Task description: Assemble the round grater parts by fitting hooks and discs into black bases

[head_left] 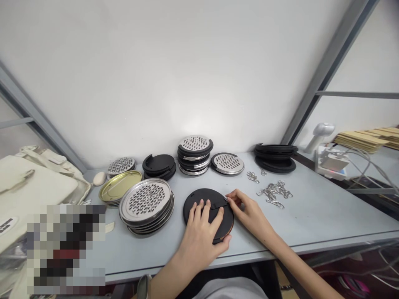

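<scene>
A round black plastic disc lies on the table in front of me, a copper-coloured edge showing at its lower right. Across it rests my left hand, fingers spread over the top and thumb against the near rim. At the disc's right edge my right hand pinches a small metal clip between thumb and fingertips, mostly hidden by them. Right of that hand, loose wire clips lie in a pile, with a smaller group behind.
Stacked metal grater discs and gold lids stand at left. Behind are black holders, grater discs in black holders, another such disc and black rings. A cream bag borders the left, cables the right.
</scene>
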`<state>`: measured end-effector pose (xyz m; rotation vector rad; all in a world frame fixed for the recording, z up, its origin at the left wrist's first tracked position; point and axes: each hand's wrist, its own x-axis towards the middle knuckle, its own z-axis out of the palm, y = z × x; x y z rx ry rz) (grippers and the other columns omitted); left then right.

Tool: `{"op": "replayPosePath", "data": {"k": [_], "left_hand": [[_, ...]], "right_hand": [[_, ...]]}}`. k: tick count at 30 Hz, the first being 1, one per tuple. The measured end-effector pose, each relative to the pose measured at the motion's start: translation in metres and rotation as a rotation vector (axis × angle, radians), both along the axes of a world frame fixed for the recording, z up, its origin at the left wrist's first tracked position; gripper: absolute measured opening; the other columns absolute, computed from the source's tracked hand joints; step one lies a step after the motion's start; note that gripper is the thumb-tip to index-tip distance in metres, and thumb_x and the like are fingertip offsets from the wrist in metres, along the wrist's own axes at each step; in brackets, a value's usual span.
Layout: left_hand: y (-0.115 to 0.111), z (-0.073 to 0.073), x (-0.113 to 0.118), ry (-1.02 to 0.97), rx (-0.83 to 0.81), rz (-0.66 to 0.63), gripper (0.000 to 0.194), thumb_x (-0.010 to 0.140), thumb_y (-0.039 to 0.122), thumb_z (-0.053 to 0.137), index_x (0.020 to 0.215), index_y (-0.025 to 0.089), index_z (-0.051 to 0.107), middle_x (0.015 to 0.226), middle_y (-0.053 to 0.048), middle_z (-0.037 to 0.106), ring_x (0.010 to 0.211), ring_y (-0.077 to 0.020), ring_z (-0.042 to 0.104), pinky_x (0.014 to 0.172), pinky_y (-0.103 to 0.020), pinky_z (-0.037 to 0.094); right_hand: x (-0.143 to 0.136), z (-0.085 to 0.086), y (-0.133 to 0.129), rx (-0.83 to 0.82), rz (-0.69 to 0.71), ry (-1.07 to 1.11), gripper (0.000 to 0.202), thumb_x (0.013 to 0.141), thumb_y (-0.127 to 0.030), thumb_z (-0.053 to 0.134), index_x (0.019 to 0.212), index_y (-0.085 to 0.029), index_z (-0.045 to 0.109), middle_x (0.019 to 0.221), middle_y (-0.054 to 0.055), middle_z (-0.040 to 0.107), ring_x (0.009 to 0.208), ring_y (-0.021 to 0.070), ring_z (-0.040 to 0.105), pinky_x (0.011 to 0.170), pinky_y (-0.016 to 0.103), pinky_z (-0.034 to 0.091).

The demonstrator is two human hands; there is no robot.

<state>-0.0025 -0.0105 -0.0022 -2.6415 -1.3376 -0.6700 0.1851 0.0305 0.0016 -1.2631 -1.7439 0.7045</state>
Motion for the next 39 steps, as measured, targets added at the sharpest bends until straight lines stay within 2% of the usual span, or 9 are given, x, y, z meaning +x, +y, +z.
{"op": "replayPosePath", "data": {"k": [9,16,26,32,39], "left_hand": [[-0.0013,-0.0005,-0.0008,-0.007,0.000,-0.004,0.057,0.084,0.049,0.054,0.135,0.024,0.045,0.135,-0.016,0.045,0.125,-0.0355,0.041,0.102,-0.054,0.034],[-0.0001,-0.0020,-0.0009,-0.016,-0.010,-0.008,0.057,0.085,0.049,0.052,0.136,0.024,0.044,0.136,-0.016,0.044,0.126,-0.0362,0.040,0.102,-0.055,0.033],[-0.0004,-0.0002,-0.0004,-0.021,-0.010,-0.009,0.058,0.083,0.046,0.056,0.136,0.024,0.045,0.135,-0.016,0.045,0.126,-0.0361,0.040,0.101,-0.056,0.034],[-0.0015,0.0008,-0.0003,-0.021,-0.020,-0.014,0.057,0.084,0.045,0.055,0.136,0.024,0.045,0.134,-0.015,0.046,0.126,-0.0360,0.040,0.101,-0.056,0.034],[-0.0010,-0.0004,-0.0008,-0.011,-0.023,-0.006,0.057,0.085,0.047,0.053,0.136,0.024,0.044,0.135,-0.016,0.045,0.127,-0.0358,0.039,0.103,-0.054,0.032]], "right_hand": [[0.0017,-0.0030,-0.0002,-0.011,-0.017,-0.011,0.013,0.091,-0.032,0.046,0.089,-0.021,0.052,0.082,0.001,0.061,0.071,0.0147,0.055,0.068,0.027,0.045],[0.0013,-0.0020,-0.0013,-0.036,-0.001,-0.029,0.016,0.091,-0.035,0.044,0.082,-0.022,0.046,0.072,-0.001,0.057,0.063,0.0138,0.051,0.060,0.026,0.042],[0.0000,-0.0029,-0.0007,-0.041,-0.001,-0.066,0.017,0.092,-0.036,0.040,0.082,-0.023,0.042,0.064,-0.003,0.053,0.056,0.0143,0.049,0.055,0.026,0.038],[-0.0008,-0.0051,0.0008,-0.047,-0.066,-0.134,0.022,0.090,-0.038,0.042,0.073,-0.023,0.040,0.055,-0.005,0.046,0.051,0.0133,0.045,0.051,0.025,0.035],[-0.0025,-0.0034,0.0005,-0.021,-0.079,-0.191,0.027,0.092,-0.038,0.038,0.070,-0.023,0.036,0.053,-0.006,0.042,0.048,0.0130,0.044,0.051,0.025,0.032]]}}
